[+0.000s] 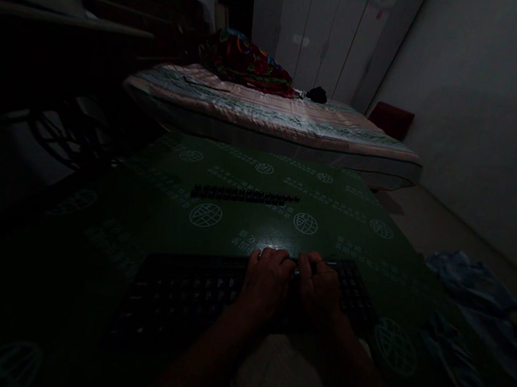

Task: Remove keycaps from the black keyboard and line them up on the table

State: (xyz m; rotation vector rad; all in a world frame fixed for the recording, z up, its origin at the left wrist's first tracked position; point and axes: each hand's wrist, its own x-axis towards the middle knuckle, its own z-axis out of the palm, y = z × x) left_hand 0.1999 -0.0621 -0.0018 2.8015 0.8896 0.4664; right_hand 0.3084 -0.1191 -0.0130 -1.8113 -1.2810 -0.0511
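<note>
A black keyboard (188, 287) lies on a green board, its right end angled away past my hands. My left hand (267, 281) rests over the middle of the keyboard, fingers bent and bunched at its far edge. Right beside it, my right hand (320, 290) has its fingers drawn together over the keys. The fingertips of both hands nearly meet, and a small pale glint shows between them. Darkness hides what they grip. Beyond the keyboard, small black keycaps (244, 196) are lined up in rows on the board.
The green board (252, 232) carries white globe prints and lettering. A bed (272, 113) with a red patterned blanket (248, 63) stands beyond it. Cloth (471, 282) lies at the right, with a striped piece (453, 358) nearer. A dark shelf is at the left. The room is very dim.
</note>
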